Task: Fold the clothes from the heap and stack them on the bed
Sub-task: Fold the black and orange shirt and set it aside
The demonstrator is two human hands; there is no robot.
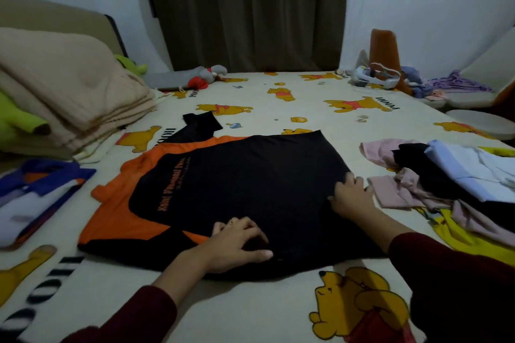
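Observation:
A black and orange shirt (pixel 250 186) lies spread flat across the middle of the bed, its sleeves pointing left. My left hand (pixel 239 242) sits on the shirt's near edge, with bent fingers and thumb pinching the black fabric. At the shirt's right hem my right hand (pixel 351 195) grips the cloth with curled fingers. The heap of unfolded clothes (pixel 448 181), pink, black, pale blue and yellow, lies just right of my right hand. A folded blue, white and orange garment (pixel 36 195) rests at the left.
The bed sheet (pixel 250 312) is cream with yellow bear prints. A folded beige blanket (pixel 69 95) and green plush sit at the far left. Grey and red soft toys (pixel 200 76) lie by the curtain. A white device (pixel 373 78), purple hangers and white cushions (pixel 482 124) occupy the far right.

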